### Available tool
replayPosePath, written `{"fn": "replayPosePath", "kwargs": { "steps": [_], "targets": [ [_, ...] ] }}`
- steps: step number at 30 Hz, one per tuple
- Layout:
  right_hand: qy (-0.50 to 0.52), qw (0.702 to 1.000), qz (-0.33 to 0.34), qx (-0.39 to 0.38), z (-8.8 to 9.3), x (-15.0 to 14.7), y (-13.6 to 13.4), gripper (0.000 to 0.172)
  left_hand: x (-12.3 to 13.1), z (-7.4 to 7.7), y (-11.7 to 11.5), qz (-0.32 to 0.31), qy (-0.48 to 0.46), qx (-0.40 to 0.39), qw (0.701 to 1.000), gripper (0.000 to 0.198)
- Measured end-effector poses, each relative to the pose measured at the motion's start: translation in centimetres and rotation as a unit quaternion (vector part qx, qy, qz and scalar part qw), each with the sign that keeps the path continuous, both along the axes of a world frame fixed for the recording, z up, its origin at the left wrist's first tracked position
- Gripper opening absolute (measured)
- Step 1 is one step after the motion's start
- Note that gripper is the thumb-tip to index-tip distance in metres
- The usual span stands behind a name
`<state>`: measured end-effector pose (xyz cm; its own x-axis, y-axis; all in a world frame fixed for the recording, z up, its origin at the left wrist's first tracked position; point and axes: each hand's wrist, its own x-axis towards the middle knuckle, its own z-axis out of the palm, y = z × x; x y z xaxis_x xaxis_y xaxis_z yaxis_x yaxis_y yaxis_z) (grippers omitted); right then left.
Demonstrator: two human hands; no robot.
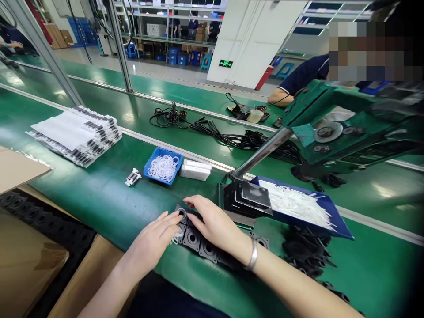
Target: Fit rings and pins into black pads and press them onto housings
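A row of black square parts with round holes (202,245) lies on the green bench near its front edge. My left hand (155,240) rests at the left end of the row, fingers closed in a pinch, with small white rubber rings showing under them. One fingertip touches the ring on the top part (182,213). My right hand (213,223) lies flat over the row with fingers stretched out, a silver bangle on the wrist.
A blue tray of white rings (163,165) and white boxes (195,170) sit behind. A black press with a lever (248,198), a blue tray of white strips (304,205) and loose black parts (306,251) stand at right. Stacked packets (76,132) lie at left. Another person sits across.
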<state>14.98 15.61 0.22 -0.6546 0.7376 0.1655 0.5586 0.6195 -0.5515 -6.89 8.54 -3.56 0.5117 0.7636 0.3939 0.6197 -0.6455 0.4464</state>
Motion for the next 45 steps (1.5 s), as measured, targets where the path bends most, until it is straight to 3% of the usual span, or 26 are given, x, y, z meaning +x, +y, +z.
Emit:
{"fn": "replayPosePath", "kwargs": {
  "steps": [4, 9, 12, 14, 16, 19, 21, 24, 30, 34, 37, 42, 45],
  "targets": [
    [-0.019, 0.997, 0.045, 0.058, -0.6, 0.9, -0.8, 0.044, 0.0, 0.4, 0.3, -0.009, 0.064, 0.027, 0.998, 0.03],
    [-0.055, 0.99, 0.069, 0.112, -1.3, 1.5, -1.5, 0.047, -0.1, 0.7, 0.4, -0.019, 0.079, -0.003, 0.997, 0.027],
    [-0.02, 0.992, 0.063, 0.108, -0.9, 1.7, -1.5, 0.043, -0.1, 1.0, 0.3, -0.006, -0.002, -0.045, 0.999, 0.03],
    [0.033, 0.995, 0.028, 0.089, -0.1, 1.8, -1.4, 0.038, 0.1, 1.6, 0.1, 0.042, -0.114, -0.122, 0.985, 0.029],
    [0.104, 0.994, -0.009, 0.04, 0.9, 1.8, -1.3, 0.031, 0.6, 2.5, -0.2, 0.092, -0.255, -0.245, 0.931, 0.024],
    [0.193, 0.977, -0.021, -0.087, 2.1, 1.3, -1.5, 0.017, 1.8, 3.9, -0.3, 0.102, -0.428, -0.416, 0.795, 0.017],
    [0.221, 0.963, -0.014, -0.156, 2.4, 0.8, -1.8, 0.014, 2.7, 4.5, -0.4, 0.094, -0.489, -0.472, 0.727, 0.023],
    [0.242, 0.951, -0.028, -0.192, 2.1, 0.4, -2.1, 0.021, 3.8, 4.9, -0.5, 0.093, -0.531, -0.502, 0.676, 0.033],
    [0.267, 0.927, -0.045, -0.259, 1.6, 1.1, -2.2, 0.03, 5.2, 4.6, -0.8, 0.106, -0.595, -0.5, 0.62, 0.034],
    [0.276, 0.922, -0.033, -0.269, 1.9, 1.6, -2.4, 0.028, 5.7, 4.6, -0.9, 0.124, -0.6, -0.51, 0.603, 0.032],
    [0.274, 0.921, -0.021, -0.275, 2.0, 2.0, -2.6, 0.025, 6.0, 4.5, -0.9, 0.129, -0.59, -0.513, 0.609, 0.031],
    [0.278, 0.916, -0.025, -0.289, 1.7, 2.4, -2.8, 0.027, 6.1, 3.8, -1.0, 0.146, -0.568, -0.486, 0.648, 0.031],
    [0.275, 0.912, -0.024, -0.302, 1.5, 2.4, -3.0, 0.028, 6.1, 3.5, -1.0, 0.129, -0.544, -0.459, 0.691, 0.031]
  ]
}}
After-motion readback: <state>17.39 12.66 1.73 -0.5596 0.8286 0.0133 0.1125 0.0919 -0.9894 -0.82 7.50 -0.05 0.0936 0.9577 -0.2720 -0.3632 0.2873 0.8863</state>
